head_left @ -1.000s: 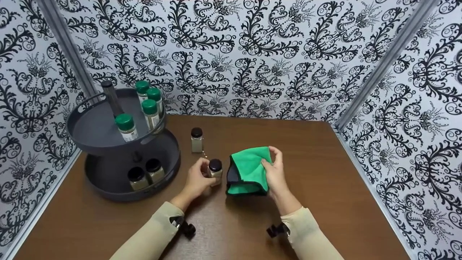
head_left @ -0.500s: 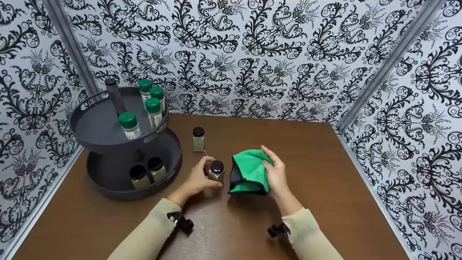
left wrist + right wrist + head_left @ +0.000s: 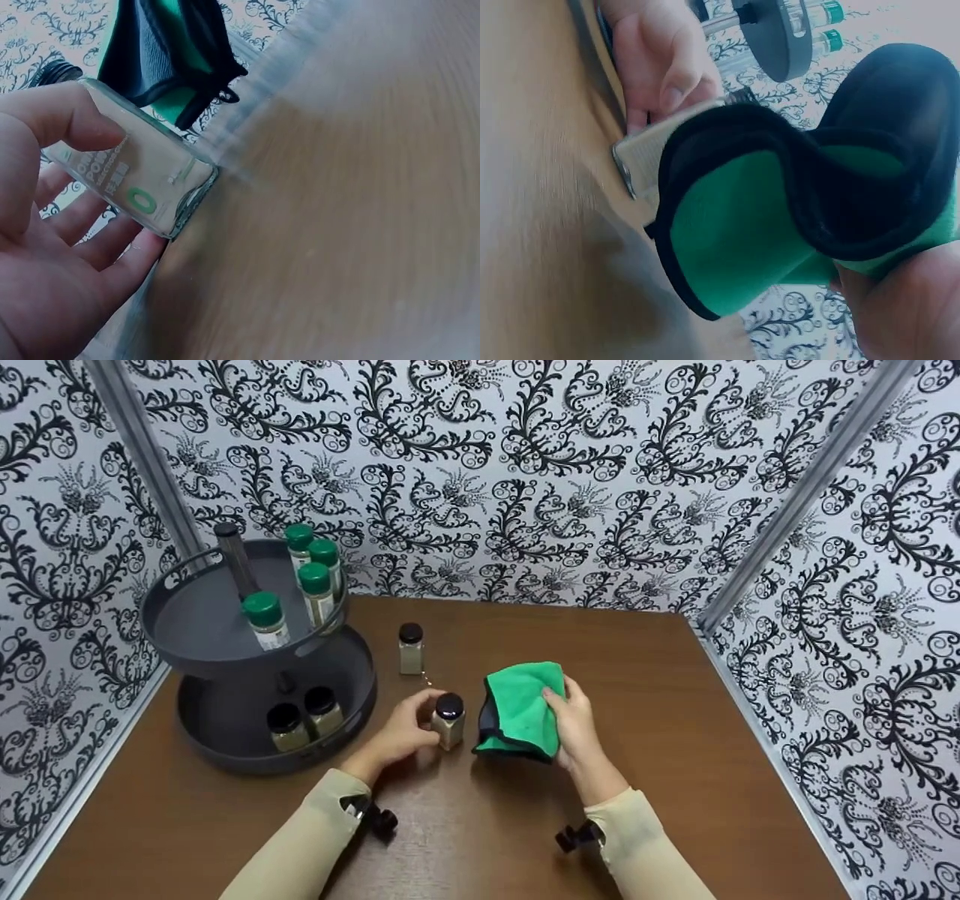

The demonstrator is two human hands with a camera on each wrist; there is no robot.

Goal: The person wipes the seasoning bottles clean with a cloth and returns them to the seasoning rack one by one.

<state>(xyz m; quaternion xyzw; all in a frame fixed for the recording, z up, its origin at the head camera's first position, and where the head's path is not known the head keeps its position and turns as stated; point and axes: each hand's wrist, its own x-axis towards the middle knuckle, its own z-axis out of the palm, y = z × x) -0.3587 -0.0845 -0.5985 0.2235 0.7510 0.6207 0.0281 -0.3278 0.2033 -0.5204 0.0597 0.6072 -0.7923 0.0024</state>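
Observation:
My left hand [image 3: 405, 729] holds a square glass spice jar [image 3: 448, 727] with a black lid, thumb on the near face and fingers behind it. In the left wrist view the jar [image 3: 142, 169] shows printed lettering and a green ring mark, and its base is close to the tabletop. My right hand [image 3: 577, 725] grips a folded green cloth [image 3: 525, 706] with black edging, thumb on top. The cloth is just right of the jar, its grey-black underside turned toward it. The right wrist view has the folded cloth [image 3: 735, 225] overlapping part of the jar [image 3: 646, 156].
A two-tier dark grey turntable [image 3: 225, 660] stands at the left. Several green-capped bottles [image 3: 266, 619] are on its upper tier, two black-lidded jars [image 3: 286, 727] on the lower. Another black-lidded jar [image 3: 410, 651] stands on the brown table [image 3: 637, 652]; patterned walls [image 3: 555, 480] enclose it.
My left thumb and fingers have shifted on the jar, the thumb drawing back from its front. The cloth has swung slightly, its lower fold closing up; my right hand stays nearly in place.

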